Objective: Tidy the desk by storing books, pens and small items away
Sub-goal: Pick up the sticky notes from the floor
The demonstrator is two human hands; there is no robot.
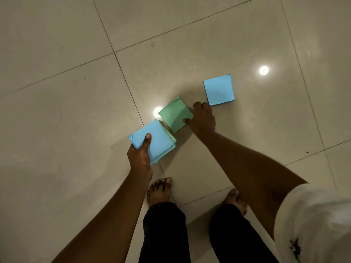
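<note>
- Three lots of square paper notes sit low over a tiled floor; none has a long axis.
- Blue-topped stack, green sheets beneath, corners toward 11 and 5 o'clock, is clamped in the left hand, thumb on top.
- Green pad, turned diamond-wise, lies at 1 o'clock from the stack; the right hand pinches its right corner.
- Blue pad lies flat, untouched, at 1 o'clock from the right hand.

Left hand fingers under held paper stack; right hand fingertips behind green note
</note>
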